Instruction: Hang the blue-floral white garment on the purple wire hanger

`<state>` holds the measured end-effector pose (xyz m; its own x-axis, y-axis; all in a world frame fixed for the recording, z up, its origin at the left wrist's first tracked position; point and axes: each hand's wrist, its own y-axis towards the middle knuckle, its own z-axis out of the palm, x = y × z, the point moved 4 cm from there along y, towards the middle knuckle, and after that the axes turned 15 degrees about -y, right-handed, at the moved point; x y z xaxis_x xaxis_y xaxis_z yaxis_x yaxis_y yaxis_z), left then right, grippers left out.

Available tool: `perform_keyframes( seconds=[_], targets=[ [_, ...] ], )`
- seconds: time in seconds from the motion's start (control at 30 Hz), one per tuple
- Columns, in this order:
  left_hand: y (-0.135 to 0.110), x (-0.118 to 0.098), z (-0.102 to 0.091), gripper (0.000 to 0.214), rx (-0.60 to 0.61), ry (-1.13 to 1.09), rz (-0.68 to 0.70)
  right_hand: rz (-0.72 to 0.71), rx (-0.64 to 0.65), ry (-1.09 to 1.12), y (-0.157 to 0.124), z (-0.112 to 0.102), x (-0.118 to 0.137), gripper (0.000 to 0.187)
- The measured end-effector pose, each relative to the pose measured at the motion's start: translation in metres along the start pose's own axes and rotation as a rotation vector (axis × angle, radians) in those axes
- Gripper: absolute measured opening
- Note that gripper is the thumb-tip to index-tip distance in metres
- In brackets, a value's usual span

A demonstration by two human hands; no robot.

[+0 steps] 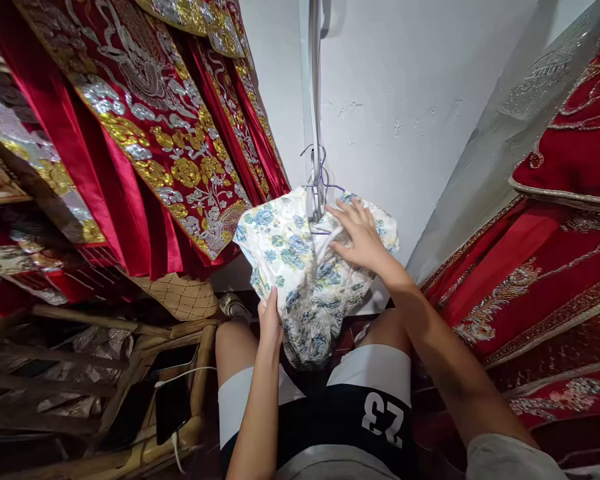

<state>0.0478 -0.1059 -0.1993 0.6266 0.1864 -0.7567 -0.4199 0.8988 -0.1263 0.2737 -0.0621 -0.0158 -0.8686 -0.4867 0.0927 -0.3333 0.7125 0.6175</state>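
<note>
A white garment with blue and green floral print (pixel 290 257), which looks like a top, hangs in front of me on a purple wire hanger (pixel 324 175). My left hand (pixel 270 320) pinches the garment's lower left side, thumb on the front and fingers behind the cloth. Across the right shoulder and neckline lies my right hand (pixel 357 230), its fingers spread over the fabric. The cloth is gathered and wrinkled towards its lower end, which hangs between my knees. Behind the neckline, a pale upright pole (pixel 314 100) runs up the wall.
Red embroidered costumes with gold and silver sequins (pixel 180 167) hang at the left. More beaded red garments (pixel 570 267) and a clear plastic cover (pixel 485 147) are at the right. Dark phones (pixel 173 408) with a white cable lie on a bamboo seat (pixel 205 373) at lower left.
</note>
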Motion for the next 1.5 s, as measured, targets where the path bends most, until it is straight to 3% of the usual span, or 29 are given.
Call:
perform_keyframes(
  seconds=[0.07,0.13,0.2,0.27,0.33,0.4,0.47,0.67,0.77,0.83,0.93,1.0,1.03,1.13,1.2,1.3,1.4,1.5],
  targets=[
    [-0.010,0.002,-0.009,0.037,-0.065,-0.028,-0.088,-0.050,0.017,0.219,-0.008,0.010,0.021,0.066],
    [-0.016,0.003,-0.013,0.035,-0.050,-0.055,-0.145,0.021,-0.070,0.412,-0.023,0.025,0.040,0.059],
    [-0.019,0.004,-0.016,0.037,-0.036,-0.081,-0.164,0.274,-0.268,0.571,-0.049,0.049,0.048,0.051],
    [-0.020,0.007,-0.020,0.041,-0.061,-0.088,-0.181,0.681,-0.440,0.734,-0.087,0.085,0.049,0.046],
    [-0.020,0.010,-0.022,0.045,-0.063,-0.102,-0.213,0.975,-0.296,0.885,-0.119,0.129,0.052,0.044],
    [-0.021,0.013,-0.018,0.048,0.010,-0.150,-0.263,1.018,-0.054,1.046,-0.133,0.162,0.057,0.048],
    [-0.026,0.014,-0.012,0.050,0.107,-0.208,-0.336,0.956,0.064,1.126,-0.134,0.173,0.059,0.052],
    [-0.040,0.012,0.006,0.053,0.245,-0.240,-0.525,0.765,0.013,1.111,-0.119,0.144,0.053,0.045],
    [-0.035,0.012,0.000,0.049,0.207,-0.164,-0.439,0.785,-0.043,1.089,-0.125,0.130,0.047,0.038],
    [-0.030,0.010,-0.009,0.046,0.104,-0.014,-0.200,0.837,-0.063,1.083,-0.131,0.123,0.043,0.033],
    [-0.036,0.007,-0.014,0.055,-0.024,0.352,0.357,0.841,0.035,1.092,-0.132,0.116,0.044,0.031],
    [-0.047,0.015,-0.003,0.059,0.063,0.557,0.609,0.778,0.141,1.084,-0.130,0.113,0.049,0.031],
    [-0.051,0.022,0.005,0.053,0.162,0.622,0.650,0.737,0.189,1.077,-0.130,0.111,0.052,0.032],
    [-0.054,0.043,0.023,0.015,0.459,0.678,0.522,0.615,0.311,1.070,-0.133,0.108,0.061,0.031],
    [-0.052,0.048,0.027,0.018,0.536,0.662,0.428,0.577,0.353,1.072,-0.135,0.107,0.062,0.032],
    [-0.048,0.048,0.027,0.023,0.575,0.644,0.405,0.618,0.316,1.012,-0.121,0.100,0.051,0.027],
    [-0.049,0.054,0.030,0.023,0.594,0.650,0.369,0.632,0.227,0.863,-0.070,0.082,0.028,0.023],
    [-0.052,0.068,0.041,0.026,0.633,0.688,0.349,0.617,0.027,0.752,0.001,0.053,0.004,0.029]
  ],
)
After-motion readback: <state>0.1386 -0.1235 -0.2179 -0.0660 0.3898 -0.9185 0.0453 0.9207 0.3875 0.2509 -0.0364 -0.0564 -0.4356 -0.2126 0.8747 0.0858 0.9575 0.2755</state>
